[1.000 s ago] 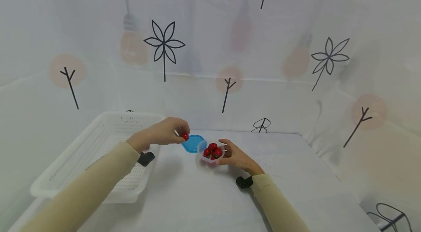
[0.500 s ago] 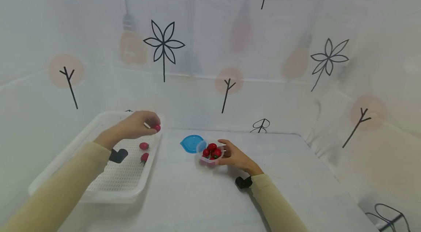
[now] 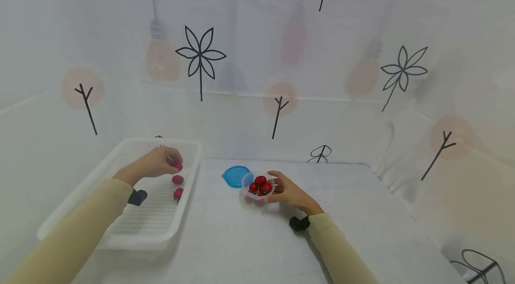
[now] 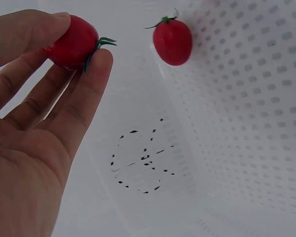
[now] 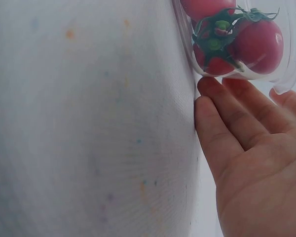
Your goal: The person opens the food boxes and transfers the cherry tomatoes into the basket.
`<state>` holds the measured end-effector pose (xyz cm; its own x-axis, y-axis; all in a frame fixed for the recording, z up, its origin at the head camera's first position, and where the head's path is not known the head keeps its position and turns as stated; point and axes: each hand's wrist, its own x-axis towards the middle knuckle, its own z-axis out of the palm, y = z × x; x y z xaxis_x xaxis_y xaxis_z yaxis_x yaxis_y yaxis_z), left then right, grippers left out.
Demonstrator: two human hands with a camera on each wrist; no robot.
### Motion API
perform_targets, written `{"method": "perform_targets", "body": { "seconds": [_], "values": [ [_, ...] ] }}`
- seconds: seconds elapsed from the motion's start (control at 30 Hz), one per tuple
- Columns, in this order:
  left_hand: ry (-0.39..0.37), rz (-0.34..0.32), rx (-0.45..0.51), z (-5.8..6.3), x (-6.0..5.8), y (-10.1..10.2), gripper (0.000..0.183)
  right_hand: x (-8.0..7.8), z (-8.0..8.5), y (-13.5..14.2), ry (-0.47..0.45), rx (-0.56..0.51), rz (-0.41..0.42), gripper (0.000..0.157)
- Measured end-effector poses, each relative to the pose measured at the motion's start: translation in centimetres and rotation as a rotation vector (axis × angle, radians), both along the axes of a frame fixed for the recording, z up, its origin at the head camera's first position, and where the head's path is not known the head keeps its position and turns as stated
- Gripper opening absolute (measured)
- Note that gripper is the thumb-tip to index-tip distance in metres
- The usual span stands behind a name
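My left hand [image 3: 154, 162] pinches a red cherry tomato [image 4: 75, 43] with a green stem between thumb and fingertips. It hovers over the right side of a white plastic basket [image 3: 177, 226]. Below the hand, two more tomatoes lie in the basket along its right wall, the nearer one [image 3: 178, 193] closer to me. My right hand [image 3: 291, 192] rests beside a small clear container [image 3: 247, 194]. Its fairly straight fingers touch the container's right side. Inside that container sit several cherry tomatoes [image 5: 259, 47] with green stems.
A blue lid [image 3: 235, 176] lies flat on the table, just behind and left of the clear container. White cloth covers the table [image 3: 249, 243]. Behind it hangs a white patterned sheet [image 3: 241, 118].
The left hand has carried the cherry tomato left, from near the blue lid to over the basket, then lowered it. The right hand and the clear container have stayed in place.
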<state>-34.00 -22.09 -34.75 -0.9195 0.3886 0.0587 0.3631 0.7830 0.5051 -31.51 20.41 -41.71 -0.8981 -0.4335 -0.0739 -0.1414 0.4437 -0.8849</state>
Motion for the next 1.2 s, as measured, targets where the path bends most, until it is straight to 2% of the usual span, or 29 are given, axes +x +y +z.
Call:
{"method": "perform_targets", "body": {
  "seconds": [0.23, 0.37, 0.7, 1.07, 1.2],
  "values": [
    [-0.091, 0.023, -0.04, -2.3, -0.7, -0.2, 0.017, 0.2, 0.1, 0.0, -0.005, -0.012, 0.009, 0.088],
    [-0.118, 0.03, -0.061, -3.0, -0.9, -0.1, 0.017, 0.2, 0.1, -0.1, -0.007, -0.005, 0.005, 0.088],
    [-0.129, 0.026, -0.094, -3.3, -1.3, 0.1, 0.02, 0.2, 0.0, 0.0, -0.008, -0.007, 0.002, 0.09],
    [-0.127, 0.037, -0.129, -3.5, -1.0, 0.6, 0.015, 0.4, 0.6, -0.1, 0.0, 0.015, -0.006, 0.088],
    [-0.143, 0.034, -0.123, -3.5, -1.0, 0.5, 0.015, 0.1, 0.2, -0.1, -0.002, 0.011, -0.007, 0.087]
  ]
}}
